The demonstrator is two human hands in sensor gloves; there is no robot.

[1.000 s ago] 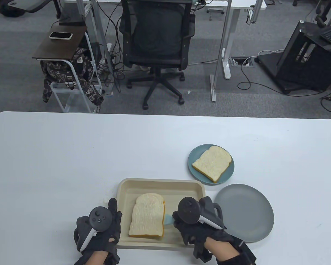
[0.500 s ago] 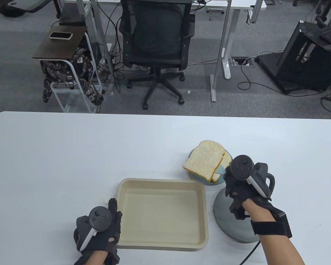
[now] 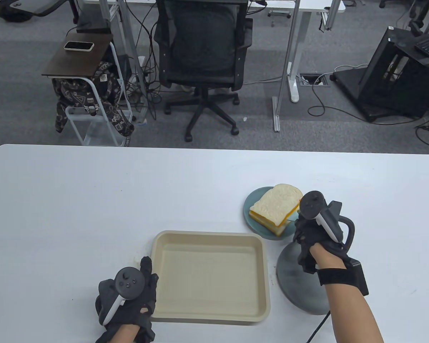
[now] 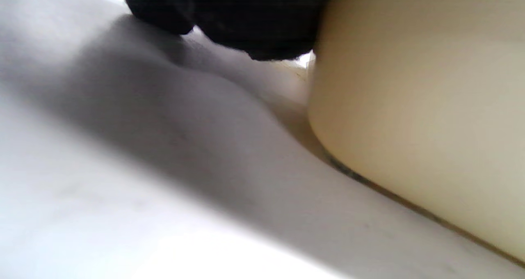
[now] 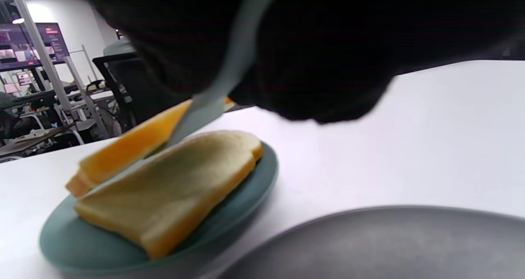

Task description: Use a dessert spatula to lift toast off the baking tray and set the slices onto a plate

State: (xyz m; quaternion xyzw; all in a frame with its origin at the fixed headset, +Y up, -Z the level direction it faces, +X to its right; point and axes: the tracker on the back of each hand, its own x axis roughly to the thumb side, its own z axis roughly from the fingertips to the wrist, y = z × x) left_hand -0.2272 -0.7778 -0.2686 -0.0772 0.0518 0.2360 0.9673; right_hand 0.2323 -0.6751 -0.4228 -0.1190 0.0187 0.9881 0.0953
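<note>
The beige baking tray point(image 3: 211, 275) holds no toast. My left hand point(image 3: 127, 296) lies flat on the table against the tray's left wall point(image 4: 410, 127), fingers point(image 4: 246, 20) straight. My right hand point(image 3: 312, 232) grips the pale blue dessert spatula point(image 5: 209, 102) at the right rim of the teal plate point(image 3: 252, 203). In the right wrist view the blade sits under a tilted toast slice point(image 3: 277, 205), whose left end rests on a second slice point(image 5: 172, 188) lying flat on the teal plate point(image 5: 246, 197).
An empty grey plate point(image 3: 293, 282) lies right of the tray, partly under my right forearm; the right wrist view shows its rim point(image 5: 369, 242) close below the hand. Past the table's far edge stand an office chair point(image 3: 203, 46) and desk legs.
My right hand lifted the slice out of the tray on the spatula, carried it right and back, and lowered it onto the slice on the teal plate. The left hand stayed put.
</note>
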